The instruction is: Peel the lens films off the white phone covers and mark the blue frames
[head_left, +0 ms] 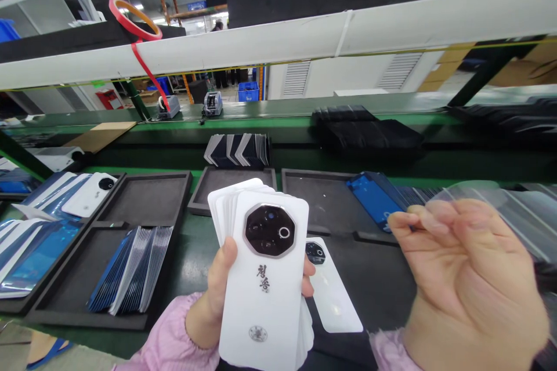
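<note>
My left hand point(214, 287) is wrapped around a fanned stack of white phone back covers point(270, 313). The front cover has a dark octagonal camera window at its top, dark lettering below and a small round emblem near the bottom. Raised on the right, my right hand point(476, 284) has its fingertips pinched together on a thin clear plastic film point(467, 187), whose edge shows above the knuckles. Another white phone back cover point(336, 300) lies on the dark mat point(378, 284), partly behind the stack.
Left, a black foam tray point(58, 278) holds a row of blue and silver sheets point(133, 272). Blue film-covered pieces point(369, 194) lean in the tray behind my right hand. Black sleeves point(365, 130) lie farther back. Red tape point(148, 69) hangs from the shelf above.
</note>
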Motion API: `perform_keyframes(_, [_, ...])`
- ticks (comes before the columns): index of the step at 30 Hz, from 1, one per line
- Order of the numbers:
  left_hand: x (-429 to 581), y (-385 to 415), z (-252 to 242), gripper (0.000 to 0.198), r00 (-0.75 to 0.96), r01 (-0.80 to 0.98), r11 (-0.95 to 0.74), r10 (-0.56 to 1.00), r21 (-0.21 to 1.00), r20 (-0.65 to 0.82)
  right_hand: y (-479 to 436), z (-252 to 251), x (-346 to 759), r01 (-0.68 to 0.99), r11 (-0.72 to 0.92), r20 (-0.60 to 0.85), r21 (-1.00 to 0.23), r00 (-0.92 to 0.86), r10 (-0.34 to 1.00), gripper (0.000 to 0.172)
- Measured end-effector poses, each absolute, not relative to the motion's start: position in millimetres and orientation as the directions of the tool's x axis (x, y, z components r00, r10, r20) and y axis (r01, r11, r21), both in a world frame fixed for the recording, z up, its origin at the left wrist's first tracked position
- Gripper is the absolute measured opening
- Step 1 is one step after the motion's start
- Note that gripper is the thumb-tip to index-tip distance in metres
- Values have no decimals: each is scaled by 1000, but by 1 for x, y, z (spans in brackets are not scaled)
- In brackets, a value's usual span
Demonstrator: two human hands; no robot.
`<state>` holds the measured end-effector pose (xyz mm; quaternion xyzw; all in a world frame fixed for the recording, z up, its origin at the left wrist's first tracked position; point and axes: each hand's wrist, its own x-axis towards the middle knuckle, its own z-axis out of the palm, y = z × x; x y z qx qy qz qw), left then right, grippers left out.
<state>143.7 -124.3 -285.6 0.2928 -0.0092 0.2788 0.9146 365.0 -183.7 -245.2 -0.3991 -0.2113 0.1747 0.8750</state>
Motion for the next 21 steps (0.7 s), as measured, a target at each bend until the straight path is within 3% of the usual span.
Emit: perform_keyframes(21, [139,-130,-289,76,825,-538,639,534,549,187,-185,-245,366,-136,612,244,-779,833,496,52])
